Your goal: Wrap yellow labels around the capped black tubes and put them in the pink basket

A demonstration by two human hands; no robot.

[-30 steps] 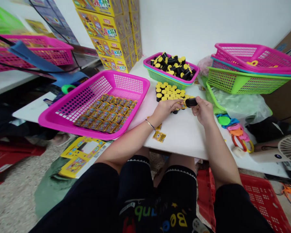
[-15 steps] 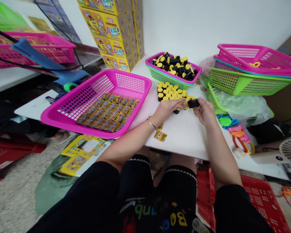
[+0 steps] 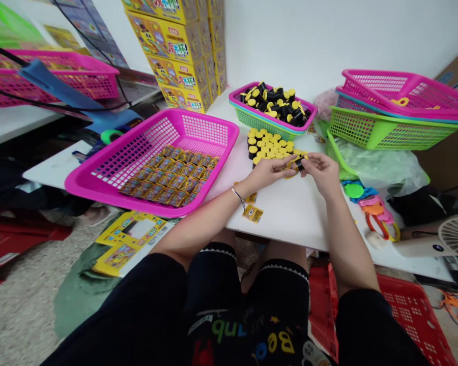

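While both hands meet low over the bench (image 3: 286, 216), L hand (image 3: 267, 173) pinches a small yellow packet (image 3: 289, 163) and R hand (image 3: 322, 173) grips a small black tube (image 3: 299, 163), fingertips nearly touching; fingers hide most of both items, so can't tell exactly how packet & tube sit against each other. Both are just above the bench, right by the front of a block of upright black tubes w/ yellow caps (image 3: 269, 145), standing close-packed on the bare top. Behind that block, a green basket w/ pink rim (image 3: 269, 122) holds a loose heap of black-and-yellow tubes (image 3: 277, 104). Left of the hands, a big pink basket (image 3: 198, 122) holds neat rows of gold foil packets (image 3: 168, 175), and 2 loose yellow sachets (image 3: 252, 213) lie on the bench near L wrist, which wears a thin bracelet (image 3: 237, 196). To the right: stacked pink & green baskets (image 3: 389, 129), a pale green plastic bag (image 3: 381, 168), and a small pile of coloured plastic bits (image 3: 374, 208). Yellow cartons (image 3: 171, 56) stack up against the wall behind the bench; yellow printed card sheets (image 3: 132, 244) sit on the floor, and a red crate (image 3: 412, 310) sits under the bench's right end.
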